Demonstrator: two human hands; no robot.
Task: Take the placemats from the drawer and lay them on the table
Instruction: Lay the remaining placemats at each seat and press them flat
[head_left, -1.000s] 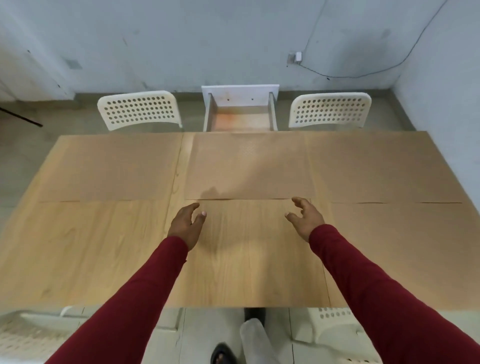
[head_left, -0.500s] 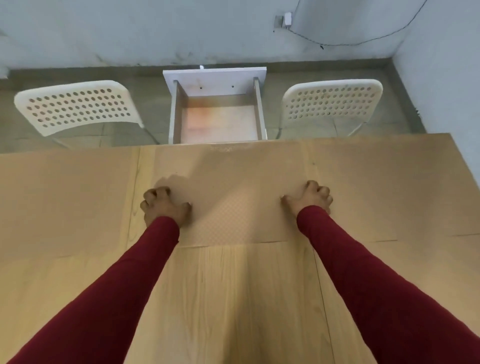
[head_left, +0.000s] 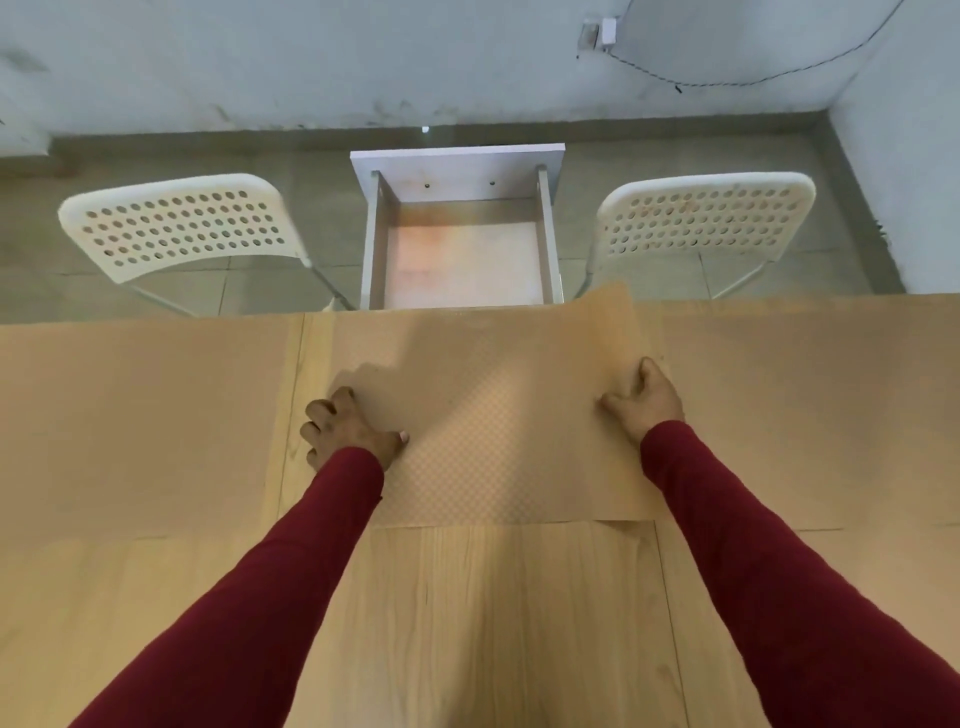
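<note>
On table (head_left: 493, 623), three placemats (head_left: 498, 415), two hands (head_left: 353, 434)

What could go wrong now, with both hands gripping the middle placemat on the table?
1. The right hand has lifted the beige checkered middle placemat's right edge, so it may crease or land overlapping the plain beige right placemat.
2. Its far edge reaches the wooden table's rim above the open white drawer; pushed further, it could droop over.

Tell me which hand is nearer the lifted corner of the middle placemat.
Right. The right hand grips the middle placemat just below its raised far-right corner; the left hand holds the opposite side edge.
</note>
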